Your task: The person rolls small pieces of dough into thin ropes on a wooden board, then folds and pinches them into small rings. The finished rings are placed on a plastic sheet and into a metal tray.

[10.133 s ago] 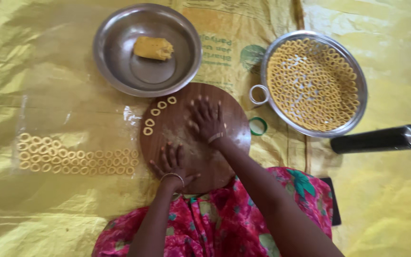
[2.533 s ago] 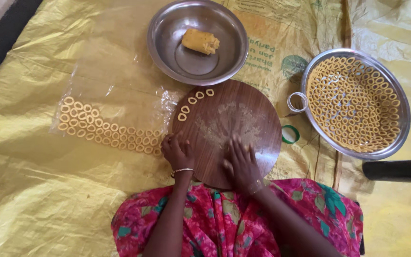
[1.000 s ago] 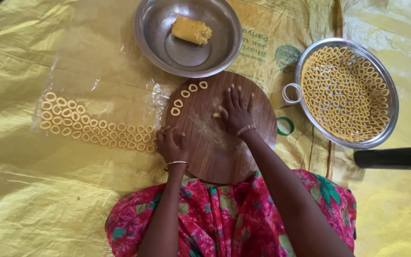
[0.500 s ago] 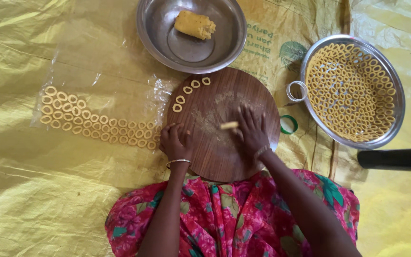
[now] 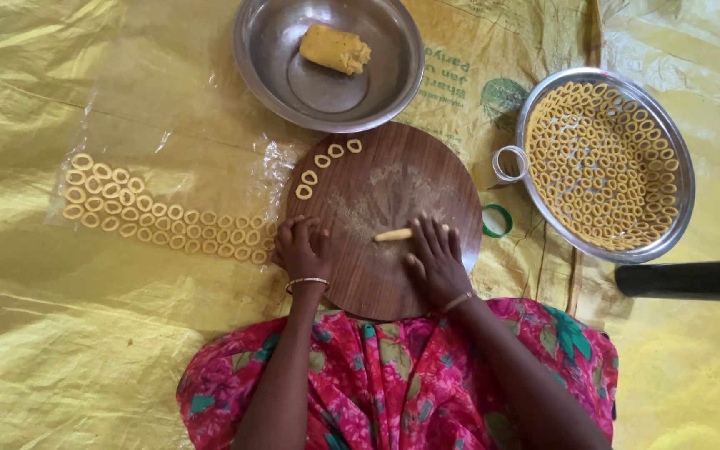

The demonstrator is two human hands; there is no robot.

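A round dark wooden board lies on yellow sheeting in front of me. My right hand lies flat on the board, fingers spread, pressing on a thin roll of yellow dough that sticks out to the left of its fingertips. My left hand rests with curled fingers on the board's left edge and holds nothing. Several small dough rings sit along the board's upper left rim.
A steel bowl at the top holds a lump of yellow dough. A steel sieve plate on the right is full of dough rings. Rows of rings lie on clear plastic at left. A green ring and black handle lie right.
My right hand has drawn back toward me across the board, and the dough roll under it has grown longer and thinner. My left hand has stayed at the board's left edge.
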